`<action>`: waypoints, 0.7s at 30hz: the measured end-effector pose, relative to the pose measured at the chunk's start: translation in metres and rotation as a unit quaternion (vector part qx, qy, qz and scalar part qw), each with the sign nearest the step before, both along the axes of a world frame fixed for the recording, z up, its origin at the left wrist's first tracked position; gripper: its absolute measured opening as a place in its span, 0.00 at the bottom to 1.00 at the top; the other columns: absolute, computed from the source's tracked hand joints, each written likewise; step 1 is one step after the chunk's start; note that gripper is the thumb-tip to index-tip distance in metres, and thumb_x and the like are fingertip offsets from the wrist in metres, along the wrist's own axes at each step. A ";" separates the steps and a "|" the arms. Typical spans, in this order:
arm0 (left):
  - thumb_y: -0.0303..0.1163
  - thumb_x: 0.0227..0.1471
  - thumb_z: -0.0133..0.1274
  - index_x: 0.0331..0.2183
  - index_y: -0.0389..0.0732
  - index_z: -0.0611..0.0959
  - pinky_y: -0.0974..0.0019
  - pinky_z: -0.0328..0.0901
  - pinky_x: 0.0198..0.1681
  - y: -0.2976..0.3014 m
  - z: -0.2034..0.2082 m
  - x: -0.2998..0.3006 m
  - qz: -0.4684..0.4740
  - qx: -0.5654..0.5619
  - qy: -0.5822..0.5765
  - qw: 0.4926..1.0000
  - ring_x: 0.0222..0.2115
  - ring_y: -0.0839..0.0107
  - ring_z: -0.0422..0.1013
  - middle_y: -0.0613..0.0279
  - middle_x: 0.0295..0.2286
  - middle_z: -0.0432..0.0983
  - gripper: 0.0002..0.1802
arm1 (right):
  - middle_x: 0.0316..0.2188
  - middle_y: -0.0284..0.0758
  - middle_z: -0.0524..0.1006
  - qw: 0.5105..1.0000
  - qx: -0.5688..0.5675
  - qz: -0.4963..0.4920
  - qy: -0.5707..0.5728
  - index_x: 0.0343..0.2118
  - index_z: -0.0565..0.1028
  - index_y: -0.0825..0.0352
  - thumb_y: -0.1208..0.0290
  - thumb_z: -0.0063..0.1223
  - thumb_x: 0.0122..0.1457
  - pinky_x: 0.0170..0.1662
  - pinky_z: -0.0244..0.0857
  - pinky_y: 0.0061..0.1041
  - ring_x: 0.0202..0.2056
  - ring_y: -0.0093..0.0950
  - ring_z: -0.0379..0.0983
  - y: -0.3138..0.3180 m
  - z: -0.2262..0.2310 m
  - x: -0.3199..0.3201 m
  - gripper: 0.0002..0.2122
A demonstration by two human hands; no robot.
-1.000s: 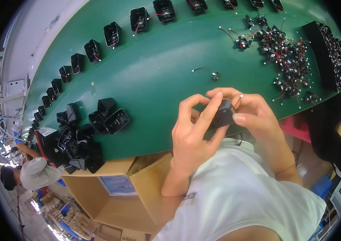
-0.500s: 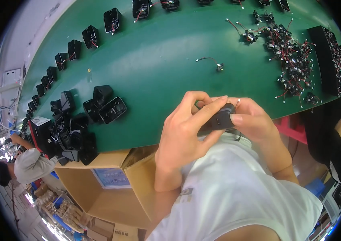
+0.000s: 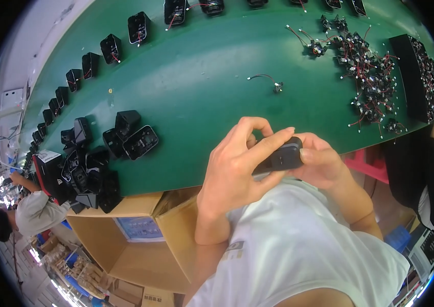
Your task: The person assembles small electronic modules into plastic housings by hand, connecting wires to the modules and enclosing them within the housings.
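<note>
A black plastic housing (image 3: 287, 155) is held close to my body, over the table's near edge. My left hand (image 3: 240, 166) wraps its left side, thumb below and index finger along the top. At its right end my right hand (image 3: 320, 159) grips it between thumb and fingers. The housing's far side is hidden by my fingers. Beyond my hands lies a single small black part with a red-and-black wire lead (image 3: 277, 87). To the left, several open black housings (image 3: 141, 141) rest in a loose cluster.
A pile of small wired parts (image 3: 368, 71) spreads at the right, beside a black box (image 3: 415, 77) filled with more. A row of housings (image 3: 110, 48) curves along the far left edge. An open cardboard box (image 3: 130, 256) stands below the table edge. Co-workers sit at both sides.
The housing has turned slightly in my hands, and my right hand has shifted a little lower. A white connector tip that showed by my right fingers is out of sight.
</note>
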State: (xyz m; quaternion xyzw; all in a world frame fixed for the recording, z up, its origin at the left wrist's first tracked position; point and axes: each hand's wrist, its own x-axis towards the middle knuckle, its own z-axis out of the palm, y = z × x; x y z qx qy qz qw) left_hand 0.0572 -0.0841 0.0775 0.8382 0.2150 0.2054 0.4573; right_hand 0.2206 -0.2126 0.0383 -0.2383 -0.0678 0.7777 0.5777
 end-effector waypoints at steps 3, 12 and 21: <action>0.23 0.28 0.69 0.47 0.44 0.85 0.68 0.67 0.31 0.002 0.003 -0.001 -0.019 -0.009 0.004 1.000 0.26 0.71 0.69 0.58 0.39 0.73 0.35 | 0.50 0.39 0.76 1.000 -0.009 -0.017 0.022 0.44 0.76 0.71 0.66 0.60 0.57 0.58 0.64 0.35 0.50 0.29 0.74 -0.001 0.006 0.000 0.16; 0.22 0.48 0.58 0.44 0.36 0.81 0.56 0.63 0.52 0.022 -0.003 -0.070 0.434 0.235 0.038 0.869 0.46 0.56 0.69 0.53 0.45 0.73 0.18 | 0.58 0.41 0.72 0.297 0.169 -0.184 -0.921 0.32 0.76 0.70 0.77 0.63 0.46 0.57 0.62 0.33 0.55 0.39 0.70 0.043 0.102 0.166 0.10; 0.32 0.45 0.64 0.52 0.42 0.78 0.52 0.56 0.60 0.034 -0.036 -0.093 0.506 0.276 0.132 0.806 0.56 0.53 0.60 0.54 0.54 0.65 0.30 | 0.60 0.36 0.67 0.074 -0.006 0.038 -0.997 0.27 0.74 0.69 0.81 0.62 0.43 0.57 0.63 0.37 0.59 0.40 0.63 0.077 0.063 0.376 0.09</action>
